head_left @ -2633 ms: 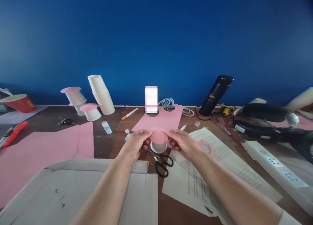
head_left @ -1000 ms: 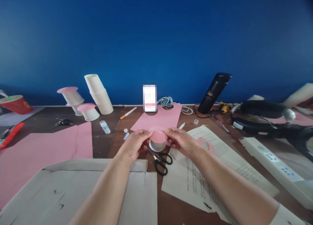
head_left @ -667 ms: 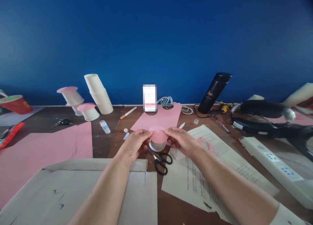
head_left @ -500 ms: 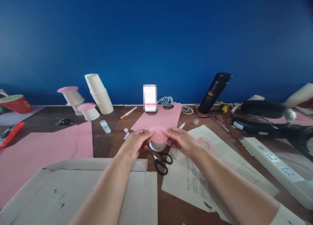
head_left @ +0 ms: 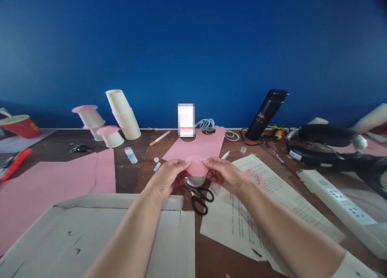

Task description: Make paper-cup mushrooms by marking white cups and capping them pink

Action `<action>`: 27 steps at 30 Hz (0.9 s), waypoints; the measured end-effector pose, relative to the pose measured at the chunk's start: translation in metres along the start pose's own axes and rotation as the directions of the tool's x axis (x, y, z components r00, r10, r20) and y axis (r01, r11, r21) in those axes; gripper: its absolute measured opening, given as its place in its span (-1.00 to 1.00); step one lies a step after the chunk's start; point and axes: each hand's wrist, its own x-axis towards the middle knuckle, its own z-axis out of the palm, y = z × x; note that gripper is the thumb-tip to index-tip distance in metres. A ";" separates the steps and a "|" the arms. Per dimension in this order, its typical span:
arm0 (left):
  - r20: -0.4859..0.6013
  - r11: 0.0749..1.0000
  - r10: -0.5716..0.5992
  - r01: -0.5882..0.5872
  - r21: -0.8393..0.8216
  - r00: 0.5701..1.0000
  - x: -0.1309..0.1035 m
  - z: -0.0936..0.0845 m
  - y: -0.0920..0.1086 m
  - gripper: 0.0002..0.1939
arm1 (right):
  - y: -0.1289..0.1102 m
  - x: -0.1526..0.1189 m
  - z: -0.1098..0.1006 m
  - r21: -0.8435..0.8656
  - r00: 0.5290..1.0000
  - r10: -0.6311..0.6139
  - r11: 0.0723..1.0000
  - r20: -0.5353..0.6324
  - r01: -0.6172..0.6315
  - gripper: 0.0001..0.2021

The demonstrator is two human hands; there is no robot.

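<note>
Between my two hands is a round pink paper disc [head_left: 197, 167], above a white paper cup [head_left: 196, 181] on the table. My left hand [head_left: 171, 176] pinches the disc's left edge between thumb and fingers. On the opposite edge, my right hand [head_left: 223, 174] grips it the same way. The disc hides the upper part of the cup, so I cannot tell whether they touch. Black-handled scissors [head_left: 200, 200] lie just in front of the cup. A pink paper sheet [head_left: 196, 143] lies behind my hands.
At the back left stand cups topped with pink discs [head_left: 110, 136] and a stack of white paper cups [head_left: 125, 117]. A glue stick [head_left: 131, 155] lies nearer. To the right are printed sheets [head_left: 229, 213], a black flask [head_left: 266, 115] and a power strip [head_left: 335, 201]. Cardboard [head_left: 99, 237] covers the front left.
Almost nothing differs. Both hands keep hold of the pink disc, which now tilts slightly more toward me and covers a little more of the cup. The view has shifted slightly.
</note>
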 end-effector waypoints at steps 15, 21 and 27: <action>0.060 0.998 0.001 0.003 -0.062 0.998 0.000 0.001 0.001 -0.82 | 0.002 0.000 -0.003 0.084 0.998 0.009 0.996 0.069 -0.015 -0.72; 0.050 0.997 0.000 0.004 -0.073 0.999 0.000 0.001 0.002 -0.83 | 0.003 0.001 -0.004 0.096 0.997 0.009 0.995 0.080 -0.017 -0.72; 0.064 0.998 0.005 -0.002 -0.057 0.998 0.000 0.001 0.000 -0.82 | 0.001 0.001 -0.003 0.062 0.997 0.028 0.998 0.068 -0.032 -0.72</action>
